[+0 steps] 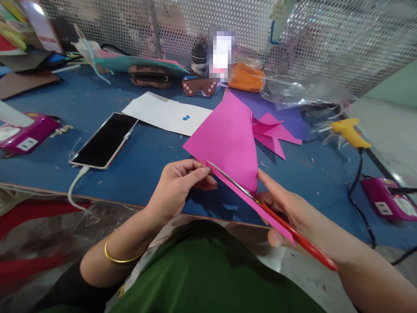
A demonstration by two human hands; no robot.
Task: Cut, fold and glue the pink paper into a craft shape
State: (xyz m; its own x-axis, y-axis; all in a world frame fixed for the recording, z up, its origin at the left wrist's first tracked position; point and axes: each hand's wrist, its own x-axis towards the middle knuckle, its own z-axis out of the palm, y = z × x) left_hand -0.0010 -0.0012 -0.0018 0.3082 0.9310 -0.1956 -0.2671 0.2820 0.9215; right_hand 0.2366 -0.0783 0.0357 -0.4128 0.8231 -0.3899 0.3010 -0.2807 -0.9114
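A sheet of pink paper [228, 134] is held over the front of the blue table, its lower edge partly cut into a narrow strip. My left hand [182, 182] pinches that edge between thumb and fingers, close to the scissor tips. Red-handled scissors [299, 234] lie along the cut line, gripped by my right hand [283, 204]; the paper and handle hide some of its fingers. The pink strip hangs beside the handle. Behind the sheet lie folded pink paper pieces [272, 130] on purple paper [289, 113].
A white sheet [166, 113] with small blue bits and a charging phone [106, 141] lie left of the paper. Brown paper glasses [199, 87] sit behind. At the right are a yellow glue gun [352, 132] and a purple socket box [387, 200]; perforated metal [182, 21] backs the table.
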